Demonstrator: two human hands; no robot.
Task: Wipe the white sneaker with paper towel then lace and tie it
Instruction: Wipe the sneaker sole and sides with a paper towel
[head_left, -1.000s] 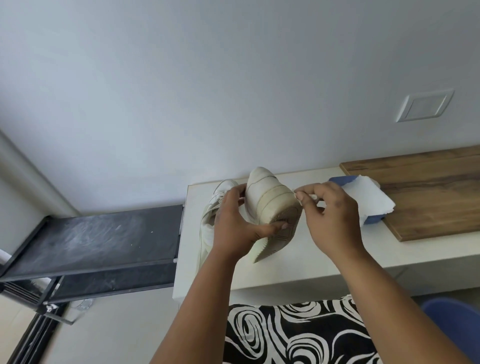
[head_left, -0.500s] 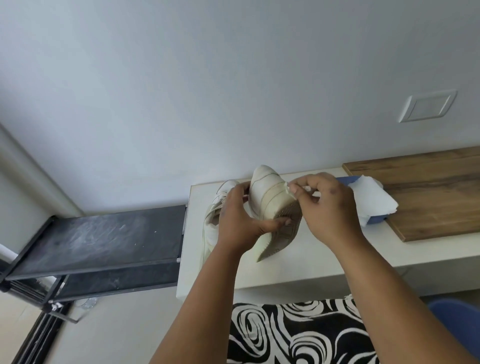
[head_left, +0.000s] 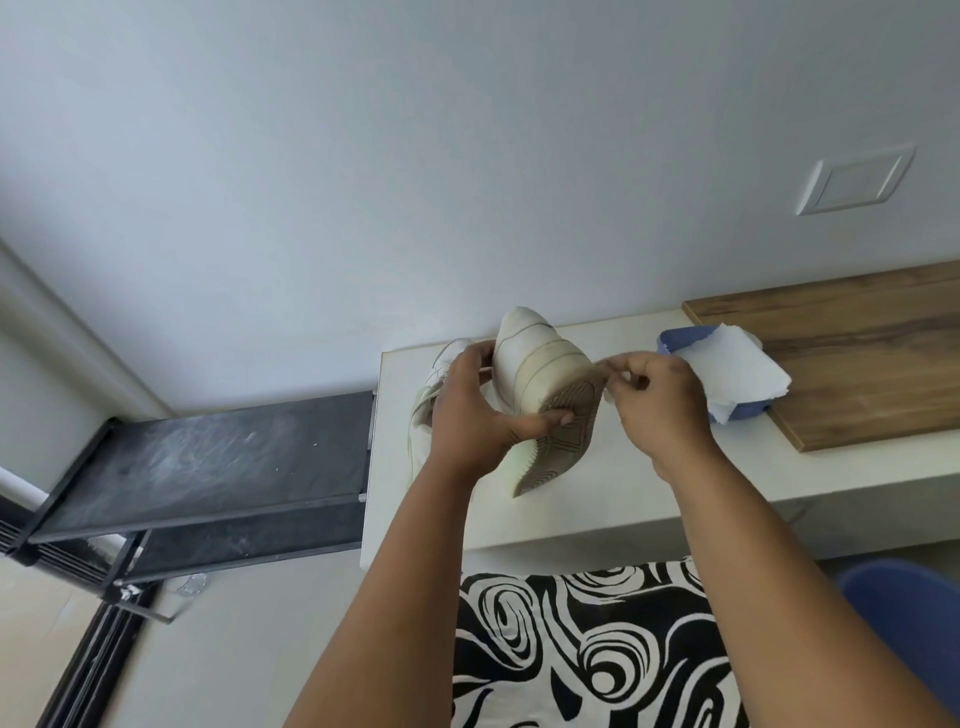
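Your left hand (head_left: 470, 410) grips the white sneaker (head_left: 540, 384) at the centre of the frame, fingers curled behind the upper and the thumb pressed against the edge of the sole. The shoe is lifted off the white worktop (head_left: 597, 499) and tipped so its ribbed, dirty sole faces you and to the right. Your right hand (head_left: 660, 395) sits just right of the sole, its fingers curled in tight and pinching a small bit of something pale against the rim of the sole; whether that is paper towel you cannot tell from here. Behind your left hand, a second white sneaker (head_left: 423, 415) lies on the worktop, mostly hidden. Right of centre, a shallow blue tray (head_left: 680, 338) rests on the worktop beside a wooden board (head_left: 857, 353); it holds a folded sheet of white paper towel (head_left: 737, 369) that overhangs its rim. A black shelf (head_left: 218, 457) stands at the lower left.
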